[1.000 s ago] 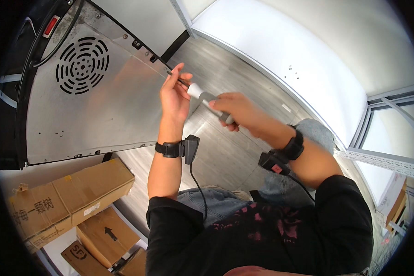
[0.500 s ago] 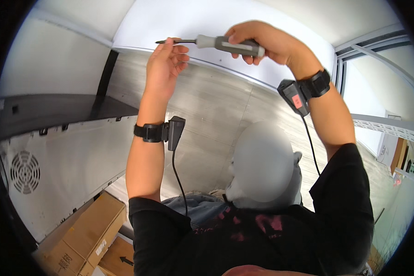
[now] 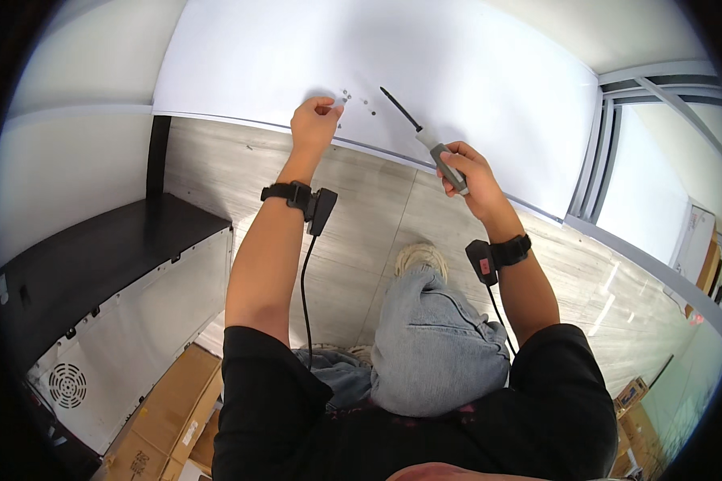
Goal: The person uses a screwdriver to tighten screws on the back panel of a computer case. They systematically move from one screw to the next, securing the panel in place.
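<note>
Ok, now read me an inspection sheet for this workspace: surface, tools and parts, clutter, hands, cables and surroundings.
Surface: white, smooth-looking shelf, with shadows across it.
Tools and parts: grey-handled screwdriver, tip pointing up and left; several small dark parts scattered on the shelf, too small to identify.
Clutter: cardboard box at lower left.
Hands: right hand grips the screwdriver handle; left hand is at the small parts, whether holding one is unclear.
Cables: left cable and right cable, each running from a black wrist unit toward the body.
Surroundings: dark-topped metal cabinet at left; grey streaked floor below.
</note>
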`<action>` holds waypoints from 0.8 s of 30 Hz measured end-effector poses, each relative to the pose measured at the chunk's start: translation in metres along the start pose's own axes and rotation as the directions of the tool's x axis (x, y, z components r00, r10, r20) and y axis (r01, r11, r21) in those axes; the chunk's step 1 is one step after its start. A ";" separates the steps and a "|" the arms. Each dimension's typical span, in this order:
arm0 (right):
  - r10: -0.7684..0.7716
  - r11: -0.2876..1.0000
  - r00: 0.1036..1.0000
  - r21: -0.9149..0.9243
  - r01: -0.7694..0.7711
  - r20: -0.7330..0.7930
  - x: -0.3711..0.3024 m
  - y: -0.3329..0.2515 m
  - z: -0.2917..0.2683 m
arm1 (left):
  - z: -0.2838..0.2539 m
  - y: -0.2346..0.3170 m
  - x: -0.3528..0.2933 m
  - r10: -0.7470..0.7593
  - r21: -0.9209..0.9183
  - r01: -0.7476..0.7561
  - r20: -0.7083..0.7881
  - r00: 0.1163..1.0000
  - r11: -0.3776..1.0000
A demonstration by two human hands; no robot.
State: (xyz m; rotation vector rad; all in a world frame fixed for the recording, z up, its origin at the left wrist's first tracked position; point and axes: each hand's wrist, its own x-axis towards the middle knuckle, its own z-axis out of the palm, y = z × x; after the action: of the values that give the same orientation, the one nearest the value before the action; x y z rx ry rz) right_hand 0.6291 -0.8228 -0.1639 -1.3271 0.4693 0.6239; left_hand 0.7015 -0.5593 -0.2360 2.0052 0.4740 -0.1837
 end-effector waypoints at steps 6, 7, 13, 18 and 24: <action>-0.011 1.000 1.000 -0.003 0.011 0.018 0.012 0.002 -0.007 | 0.019 0.004 0.015 0.040 0.182 -0.025 -0.082 0.996 0.983; -0.018 1.000 1.000 -0.008 0.018 0.024 0.013 0.000 -0.007 | 0.021 0.003 0.016 0.050 0.199 -0.030 -0.097 0.994 0.980; -0.035 0.999 0.999 -0.034 0.036 0.033 0.017 -0.005 -0.007 | 0.025 0.004 0.019 0.052 0.250 -0.024 -0.106 0.993 0.968; -0.047 0.995 0.994 -0.085 0.056 0.099 0.016 -0.014 0.004 | 0.006 0.008 0.013 0.001 0.064 0.008 -0.141 0.990 0.998; -0.002 0.952 0.963 -0.293 0.084 0.269 0.019 -0.035 0.051 | -0.064 -0.005 -0.038 -0.287 -0.848 0.211 0.073 0.955 0.486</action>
State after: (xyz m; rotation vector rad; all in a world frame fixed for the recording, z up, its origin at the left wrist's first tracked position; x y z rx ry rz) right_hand 0.6650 -0.7737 -0.1402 -1.5105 0.1259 0.8492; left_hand 0.6598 -0.5101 -0.1979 0.9426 0.7375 -0.0237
